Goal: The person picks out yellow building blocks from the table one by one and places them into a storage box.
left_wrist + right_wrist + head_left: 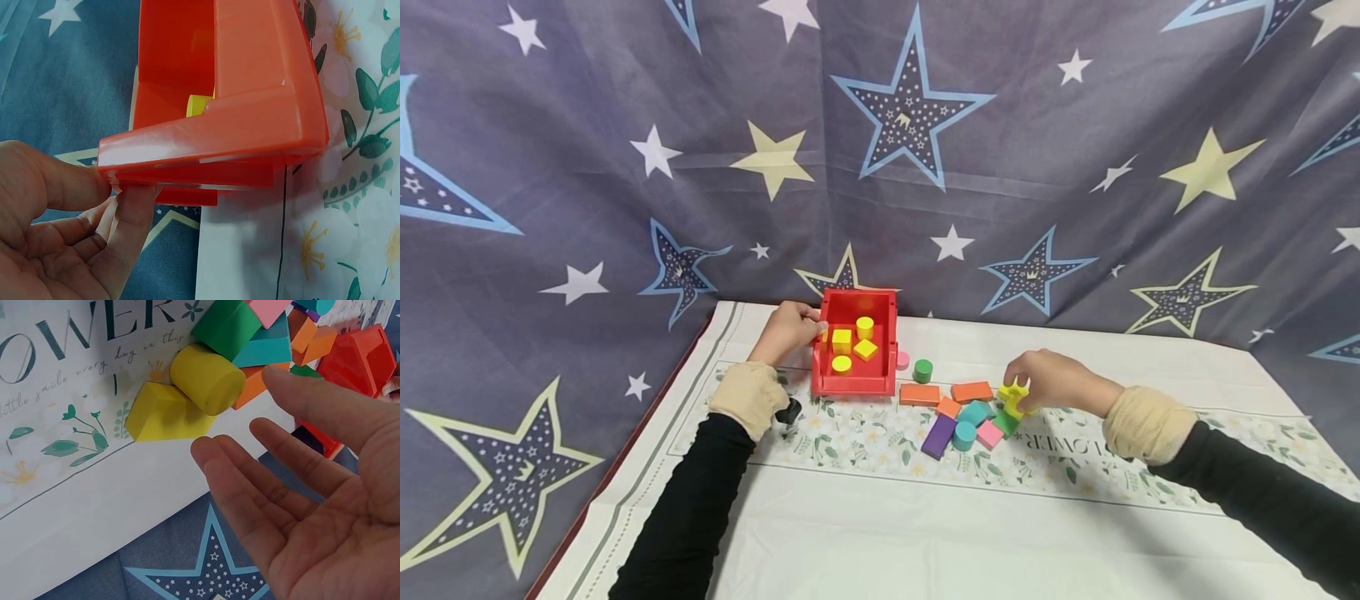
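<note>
A red toy bin (853,386) stands at the back of the table, holding several yellow blocks, among them a cube (842,340) and a cylinder (865,327). My left hand (785,333) pinches the bin's left rim, thumb on one side and fingers under the edge in the left wrist view. Over at the right, my right hand (1060,383) reaches down over yellow blocks (1012,393). In the right wrist view its fingers are spread, with the fingertips close to a yellow cylinder (203,378) and a yellow angular block (159,415).
Between the bin and my right hand lies a loose cluster: orange blocks (919,394), a purple block (938,437), a teal cylinder (964,435), a pink block (989,434) and a green cylinder (922,371). A star-patterned curtain (880,225) hangs behind the white tablecloth (925,533).
</note>
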Tool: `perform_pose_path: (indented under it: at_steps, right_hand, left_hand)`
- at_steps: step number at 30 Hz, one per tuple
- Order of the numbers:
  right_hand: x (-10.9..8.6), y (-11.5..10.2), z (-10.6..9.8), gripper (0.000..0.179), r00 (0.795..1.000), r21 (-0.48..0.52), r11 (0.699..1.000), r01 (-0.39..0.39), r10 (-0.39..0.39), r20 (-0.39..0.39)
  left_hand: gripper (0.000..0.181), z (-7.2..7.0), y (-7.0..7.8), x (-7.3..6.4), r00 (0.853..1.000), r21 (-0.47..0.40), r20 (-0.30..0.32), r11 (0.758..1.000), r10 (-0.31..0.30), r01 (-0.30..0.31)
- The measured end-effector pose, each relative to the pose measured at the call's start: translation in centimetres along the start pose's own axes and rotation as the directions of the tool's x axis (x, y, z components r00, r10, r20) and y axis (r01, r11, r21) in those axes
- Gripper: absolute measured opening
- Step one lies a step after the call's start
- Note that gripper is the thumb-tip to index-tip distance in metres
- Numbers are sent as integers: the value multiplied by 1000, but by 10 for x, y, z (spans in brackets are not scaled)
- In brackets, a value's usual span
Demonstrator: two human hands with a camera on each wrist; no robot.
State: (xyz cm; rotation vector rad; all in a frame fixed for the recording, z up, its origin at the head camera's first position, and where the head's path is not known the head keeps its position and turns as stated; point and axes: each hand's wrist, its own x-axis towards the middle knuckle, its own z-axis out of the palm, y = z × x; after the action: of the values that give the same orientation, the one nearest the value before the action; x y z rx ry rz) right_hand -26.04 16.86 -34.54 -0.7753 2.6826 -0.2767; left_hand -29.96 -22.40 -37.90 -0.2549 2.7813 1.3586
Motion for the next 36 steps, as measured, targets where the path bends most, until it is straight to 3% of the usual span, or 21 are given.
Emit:
perform_pose_path:
  at_steps: [20, 30, 36]
  right_hand:
    - [3, -2, 8, 32, 1000, -8, 1000, -5, 5, 7]
    - [6, -2, 13, 31, 1000, -19, 1000, -7, 7, 4]
    - [7, -2, 16, 30, 1000, -25, 1000, -15, 15, -4]
  left_hand:
    - [30, -1, -1, 0, 1000, 9, -4, 1000, 11, -11]
    - [29, -1, 1, 0, 1000, 18, 0, 1000, -26, 26]
    - [31, -1, 0, 0, 1000, 20, -2, 1000, -6, 6]
